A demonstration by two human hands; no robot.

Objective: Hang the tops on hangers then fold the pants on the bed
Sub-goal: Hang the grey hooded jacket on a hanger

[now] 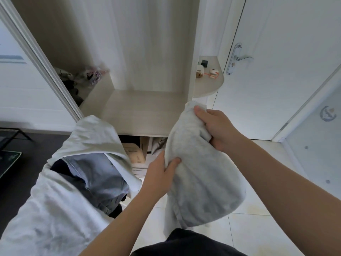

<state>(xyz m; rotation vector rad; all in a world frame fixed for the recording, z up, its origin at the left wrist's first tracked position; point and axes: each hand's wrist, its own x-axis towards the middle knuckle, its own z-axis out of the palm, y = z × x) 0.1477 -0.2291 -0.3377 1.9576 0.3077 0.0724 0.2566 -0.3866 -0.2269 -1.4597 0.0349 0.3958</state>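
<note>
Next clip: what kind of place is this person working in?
Probably a home bedroom, at an open wardrobe. A heap of clothes lies at left, a white door with a lever handle stands at right, and the floor is tiled.

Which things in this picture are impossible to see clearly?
Head view, grey garment: bunched in the left hand and right hand, type unclear.
Head view, blue clothes: mostly covered by the white cloth.
Head view, items on the corner shelf: too small to name.
</note>
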